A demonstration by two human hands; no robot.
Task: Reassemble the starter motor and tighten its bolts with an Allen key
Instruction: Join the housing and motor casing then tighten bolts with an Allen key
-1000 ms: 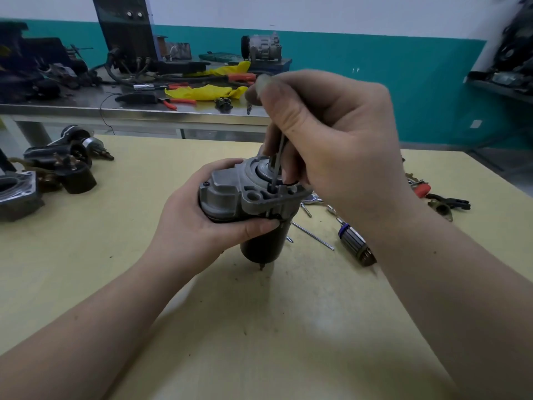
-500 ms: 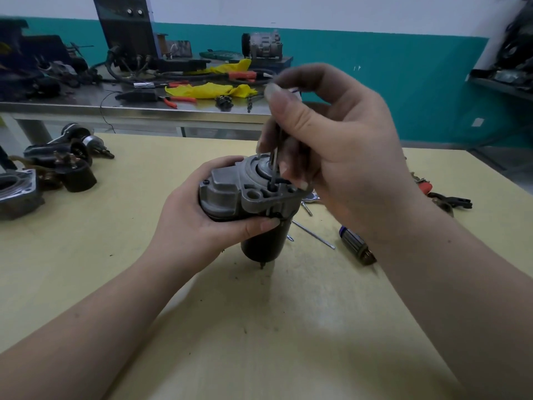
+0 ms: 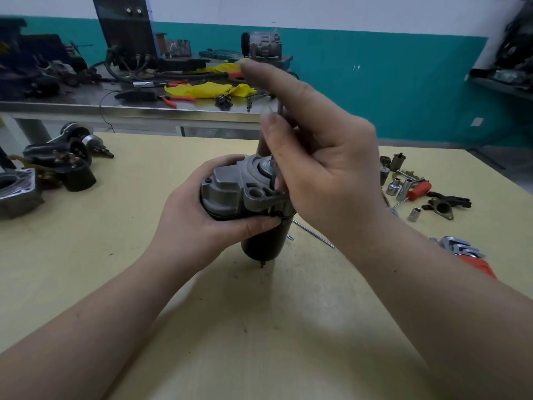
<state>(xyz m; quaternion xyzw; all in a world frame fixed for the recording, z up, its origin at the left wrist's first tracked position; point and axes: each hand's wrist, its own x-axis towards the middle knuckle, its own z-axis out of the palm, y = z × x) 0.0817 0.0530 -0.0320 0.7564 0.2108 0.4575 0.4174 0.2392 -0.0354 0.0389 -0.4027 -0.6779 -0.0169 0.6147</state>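
The yellow tabletop (image 3: pixel 86 269) runs wide and bare along its near edge, from the forearms down to the bottom of the view. Its left edge is crowded with dark motor parts (image 3: pixel 62 166) and a grey metal housing (image 3: pixel 17 192). Toward the right edge lie loose sockets (image 3: pixel 399 186), a red-handled tool (image 3: pixel 418 191), a black bracket (image 3: pixel 445 204) and, nearer, a set of wrenches (image 3: pixel 458 248). Beyond the far edge stands a steel bench (image 3: pixel 115 109) with yellow cloth (image 3: pixel 207 89) and pliers (image 3: pixel 176 99) on it.

The starter motor (image 3: pixel 245 203) stands upright about mid-table, its dark cylindrical body pointing down to the tabletop and its grey cast end cap up. The left hand (image 3: pixel 199 215) grips it from the left, fingers wrapped behind the cap and thumb curled across the front below the flange. The right hand (image 3: pixel 323 166) hangs over the cap's right side, pinching the Allen key (image 3: pixel 275 157) between thumb and fingers with the forefinger raised and stretched out; the key stands nearly vertical, its lower tip at the cap. A thin metal rod (image 3: pixel 314 233) lies on the tabletop just right of the motor.
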